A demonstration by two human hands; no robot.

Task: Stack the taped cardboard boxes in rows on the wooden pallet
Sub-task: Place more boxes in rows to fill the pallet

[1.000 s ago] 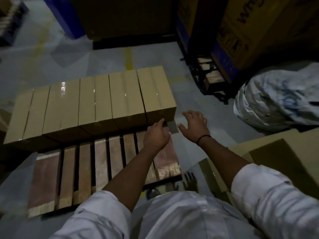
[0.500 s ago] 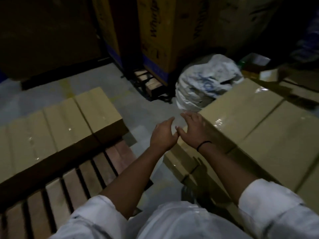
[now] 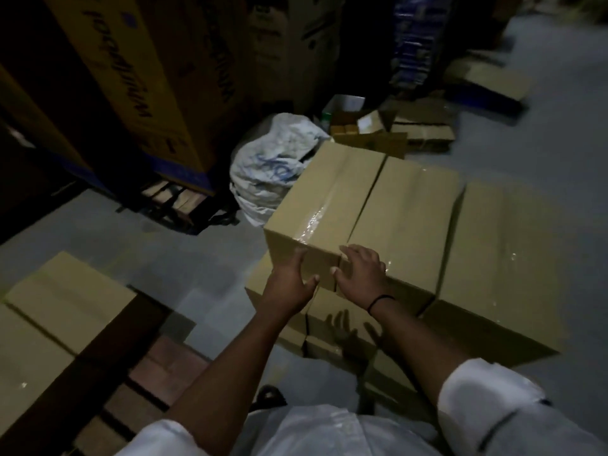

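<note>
The left hand (image 3: 289, 284) lies flat against the near end face of the leftmost taped box (image 3: 325, 205), fingers spread, thumb out toward the box's near right corner. The right hand (image 3: 362, 276) rests open on that same corner, fingers splayed over the top edge and onto the neighbouring box; a thin dark band circles its wrist. Both hands press on the box with open palms; whether they bear any of its weight cannot be told.

That box is plain tan cardboard, a long rectangular block, with a glossy strip of clear tape running down the middle of its top. Its long axis runs away from the person, slanting up and to the right. It is the first of three like boxes lying side by side on the top layer of the stack (image 3: 493, 258); more boxes of the same kind show beneath it.

Beyond the box's far left corner sits a crumpled white sack (image 3: 266, 169) with blue print. Well to the left of the box is the wooden pallet (image 3: 154, 383), slatted, reddish-brown, carrying boxes on pallet (image 3: 62, 301); two are visible at the picture's edge. The floor (image 3: 184, 245) between is smooth grey.
</note>
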